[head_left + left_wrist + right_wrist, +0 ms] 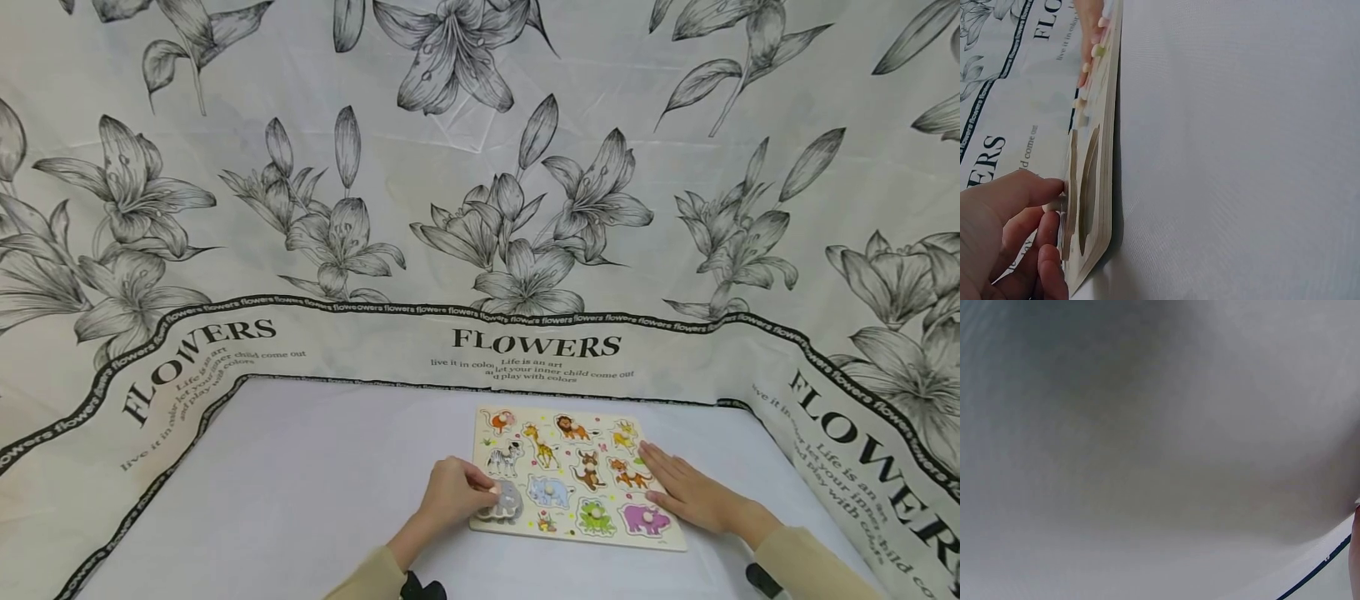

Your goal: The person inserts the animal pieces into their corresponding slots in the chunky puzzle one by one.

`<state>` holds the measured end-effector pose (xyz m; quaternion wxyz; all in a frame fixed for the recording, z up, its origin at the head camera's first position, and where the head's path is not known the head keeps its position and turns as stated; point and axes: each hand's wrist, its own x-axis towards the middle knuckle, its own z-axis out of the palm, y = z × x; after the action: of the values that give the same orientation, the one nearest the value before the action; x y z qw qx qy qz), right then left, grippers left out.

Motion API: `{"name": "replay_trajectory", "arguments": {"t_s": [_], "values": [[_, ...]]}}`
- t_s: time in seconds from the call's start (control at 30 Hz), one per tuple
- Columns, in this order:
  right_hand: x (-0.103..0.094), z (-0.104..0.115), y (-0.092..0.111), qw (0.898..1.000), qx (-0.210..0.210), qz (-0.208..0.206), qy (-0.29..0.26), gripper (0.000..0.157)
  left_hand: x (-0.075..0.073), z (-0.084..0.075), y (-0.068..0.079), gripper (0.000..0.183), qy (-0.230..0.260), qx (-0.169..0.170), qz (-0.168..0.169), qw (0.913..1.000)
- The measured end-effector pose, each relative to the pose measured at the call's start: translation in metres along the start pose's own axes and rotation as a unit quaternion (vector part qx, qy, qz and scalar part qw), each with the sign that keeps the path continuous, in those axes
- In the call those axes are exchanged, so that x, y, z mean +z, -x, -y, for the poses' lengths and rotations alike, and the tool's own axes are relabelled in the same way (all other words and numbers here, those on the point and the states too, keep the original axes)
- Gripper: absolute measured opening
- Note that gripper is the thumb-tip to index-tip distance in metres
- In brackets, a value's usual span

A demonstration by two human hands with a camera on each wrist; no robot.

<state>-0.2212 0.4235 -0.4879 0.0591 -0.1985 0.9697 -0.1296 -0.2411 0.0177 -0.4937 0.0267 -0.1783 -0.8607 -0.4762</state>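
Observation:
A wooden peg puzzle board [600,541] with colourful animals lies on the white table. My left hand [450,493] is at its front left corner, pinching the small knob of a grey animal puzzle piece [510,503] between thumb and fingers. The left wrist view shows this piece [1070,212] edge-on, standing slightly off the board beside its cut-out. My right hand [693,493] lies with straight fingers on the board's right edge, near the tiger piece [630,473] and the purple hippo piece [647,520]. The right wrist view is mostly blurred white cloth.
Other knobbed animals sit in the board, among them a blue elephant [549,492], a green frog [596,517] and a giraffe [540,446]. White table cloth [315,483] surrounds the board. A flower-printed curtain [525,250] hangs behind and at both sides.

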Motion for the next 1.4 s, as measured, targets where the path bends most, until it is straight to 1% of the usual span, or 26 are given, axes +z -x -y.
{"name": "replay_trajectory", "arguments": {"t_s": [0.27, 0.6, 0.77, 1.07, 1.27, 1.33, 1.4], "values": [[0.0004, 0.0028, -0.0005, 1.000, 0.000, 0.001, -0.005, 0.071, 0.0056, -0.0011, -0.0002, 0.011, -0.029, 0.011, -0.001, 0.9995], [-0.0008, 0.0038, 0.0001, 1.000, 0.001, 0.000, -0.006, 0.071, 0.0067, -0.0031, 0.0003, 0.010, -0.028, 0.007, 0.000, 0.9996], [-0.0009, 0.0040, 0.0004, 1.000, 0.001, 0.002, -0.006, 0.071, 0.0063, -0.0047, 0.0019, 0.011, -0.028, 0.003, 0.009, 0.9996], [0.0018, 0.0042, -0.0021, 1.000, -0.013, -0.010, 0.004, 0.070, 0.0043, -0.0048, 0.0055, 0.010, -0.028, -0.007, 0.019, 0.9994], [0.0001, 0.0043, -0.0026, 1.000, -0.022, -0.018, 0.006, 0.069, 0.0048, -0.0035, 0.0057, 0.010, -0.042, -0.001, 0.023, 0.9988], [-0.0015, 0.0050, -0.0024, 1.000, -0.019, -0.018, -0.001, 0.069, 0.0032, -0.0045, 0.0065, 0.008, -0.047, 0.001, 0.032, 0.9984], [-0.0029, 0.0056, -0.0026, 1.000, -0.013, -0.016, -0.005, 0.070, 0.0003, -0.0055, 0.0078, 0.006, -0.049, -0.001, 0.047, 0.9977]]}}
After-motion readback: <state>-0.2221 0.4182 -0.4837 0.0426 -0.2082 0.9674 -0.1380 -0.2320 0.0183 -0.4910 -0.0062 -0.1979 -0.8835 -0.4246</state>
